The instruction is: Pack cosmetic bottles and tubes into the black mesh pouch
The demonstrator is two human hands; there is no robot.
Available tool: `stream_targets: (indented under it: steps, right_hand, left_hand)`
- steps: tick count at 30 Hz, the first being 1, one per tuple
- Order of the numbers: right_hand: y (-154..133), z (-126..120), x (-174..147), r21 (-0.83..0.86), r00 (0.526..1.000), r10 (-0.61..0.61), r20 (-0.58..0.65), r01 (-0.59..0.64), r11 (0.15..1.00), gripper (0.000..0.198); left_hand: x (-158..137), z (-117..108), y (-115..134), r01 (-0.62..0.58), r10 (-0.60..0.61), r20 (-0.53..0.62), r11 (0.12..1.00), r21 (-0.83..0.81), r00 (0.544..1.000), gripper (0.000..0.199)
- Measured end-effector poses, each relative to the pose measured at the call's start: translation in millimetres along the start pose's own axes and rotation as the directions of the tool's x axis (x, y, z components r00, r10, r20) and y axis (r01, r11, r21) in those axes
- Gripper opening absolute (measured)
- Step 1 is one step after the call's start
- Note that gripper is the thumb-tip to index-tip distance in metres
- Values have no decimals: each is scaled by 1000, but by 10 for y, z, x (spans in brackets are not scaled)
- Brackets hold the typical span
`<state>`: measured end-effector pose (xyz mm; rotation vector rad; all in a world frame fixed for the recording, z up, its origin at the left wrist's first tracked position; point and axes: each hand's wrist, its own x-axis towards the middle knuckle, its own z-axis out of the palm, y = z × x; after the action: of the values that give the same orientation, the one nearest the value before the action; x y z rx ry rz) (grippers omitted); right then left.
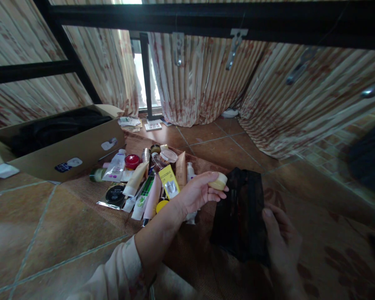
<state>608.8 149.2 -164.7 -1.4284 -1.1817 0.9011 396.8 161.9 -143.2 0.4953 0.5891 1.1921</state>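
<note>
Head view, centre of frame: left hand (196,192), reaching in from the lower left on a pale sleeve (112,275), pinches a small cream jar (218,181) between thumb and fingertips. The jar is held just above the upper left edge of a black mesh pouch (240,212).

Right hand (283,246), lower right of frame, grips the pouch along its right edge, thumb laid on the front face. The pouch is upright, dark and partly see-through.

Below both hands: a brown woven mat (193,250) spread on a terracotta tiled floor (34,216).

Left of centre, on the mat, a loose heap of toiletries:
- yellow box (170,181) with printed lettering, leaning among the tubes
- peach tube (181,168), upright beside it
- cream tube (135,179), lying slantwise
- green-and-white tube (143,198)
- red-lidded jar (132,161) near the back of the heap
- clear round container (168,156), behind the yellow box
- black round tin (115,194) on a silvery sachet at the left edge

Middle left of frame: an open cardboard box (71,152) with stickers on its side, dark cloth inside.

Upper half: striped patterned curtains (203,83) hanging to the floor, black metal bars (206,21) across the top, and papers (129,122) on the floor near the curtain gap.
</note>
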Motion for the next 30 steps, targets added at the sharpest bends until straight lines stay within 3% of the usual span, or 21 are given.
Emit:
stream_targets:
  steps: [30]
  right_hand:
    - [9,14,9,-26,1000,-13,-3,13,1000,43]
  left_hand:
    - [23,-9,-11,2,-1,-35,1000,11,999,25]
